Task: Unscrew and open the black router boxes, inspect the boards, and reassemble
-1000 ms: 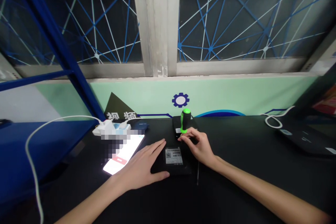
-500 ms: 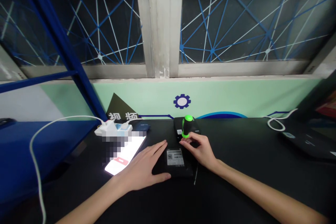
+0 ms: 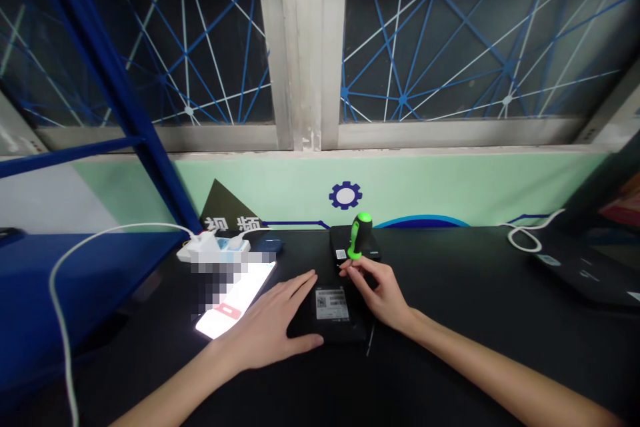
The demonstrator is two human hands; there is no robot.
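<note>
A black box-like device [image 3: 350,331] with a white printed label [image 3: 332,305] lies on the black table in front of me. Along its left side rests my left hand [image 3: 273,320], open, fingers stretched out and thumb spread at the near edge. My right hand [image 3: 377,287] is closed in a pinch on a screwdriver [image 3: 361,235] with a green and black handle. It stands nearly upright, leaning slightly right, over the far right part of the device. The fingers hide its tip. A thin metal rod [image 3: 370,339] lies by the device's right edge.
Behind the screwdriver sits another black device [image 3: 340,238]. A lit phone [image 3: 235,303] lies left of my left hand. Farther back are a white power strip [image 3: 213,248] with cables and a dark blue case [image 3: 271,245]. At the right lies a larger black device [image 3: 590,277] near a white cable [image 3: 524,238].
The screwdriver's handle has turned and its top now tilts a little to the right. My right fingers have shifted on it. My left hand stays on the device.
</note>
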